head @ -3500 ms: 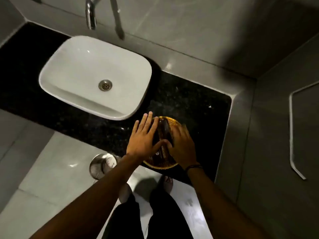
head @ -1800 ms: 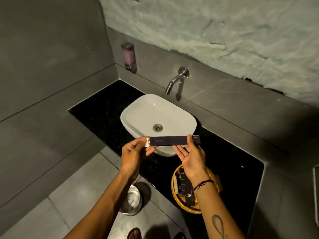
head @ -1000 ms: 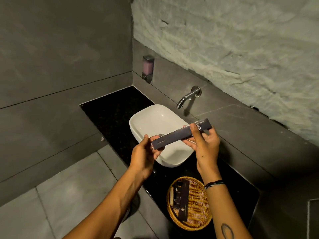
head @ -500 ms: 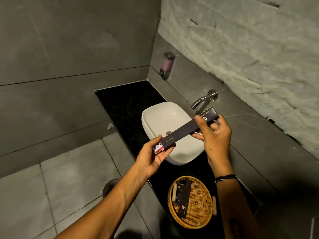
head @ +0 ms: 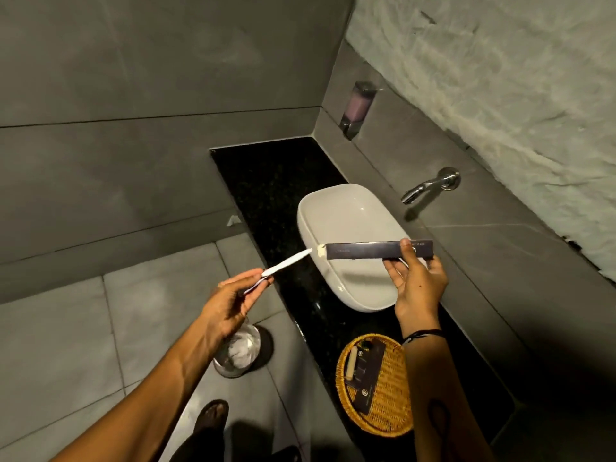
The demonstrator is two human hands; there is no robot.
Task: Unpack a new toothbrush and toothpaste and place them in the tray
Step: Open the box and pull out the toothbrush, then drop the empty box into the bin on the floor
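Observation:
My right hand [head: 416, 285] holds a long dark box [head: 366, 251] level above the basin, thumb on top near its right end. My left hand [head: 230, 301] pinches the handle of a white toothbrush [head: 288, 263], which slants up to the right; its head sits just outside the box's open left end. The round wicker tray [head: 396, 418] stands on the black counter below my right forearm. It contains dark flat packets [head: 368, 371] and a small cream stick-shaped item [head: 351, 363].
A white basin [head: 350, 221] sits on the black counter [head: 276, 181]. A chrome tap [head: 430, 186] and a soap dispenser [head: 358, 106] are fixed to the grey wall. A shiny metal bin [head: 238, 353] stands on the floor tiles below my left hand.
My left hand has drawn the toothbrush out of the box's left end and moved down-left. The box has swung level. The camera view has shifted rightwards.

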